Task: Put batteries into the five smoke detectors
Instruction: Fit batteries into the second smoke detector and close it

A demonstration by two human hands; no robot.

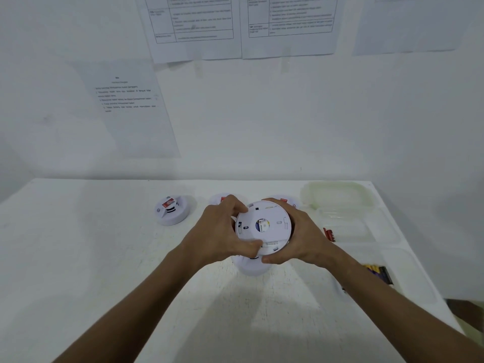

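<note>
A white round smoke detector [264,226] is held above the table with its back side facing me. My left hand [225,231] grips its left rim and my right hand [301,234] wraps its right rim. Another white detector [250,265] lies on the table just below the hands, mostly hidden. A third detector [171,209] sits at the back left, red label up. Two more detectors [222,199] [285,200] peek out behind my hands. Batteries [377,273] lie in a clear tray at the right.
Clear plastic trays and a lid [337,197] line the table's right side, with a small red item [328,234] beside them. Printed sheets [131,106] hang on the white wall behind. The table's right edge [419,258] runs diagonally close to the trays.
</note>
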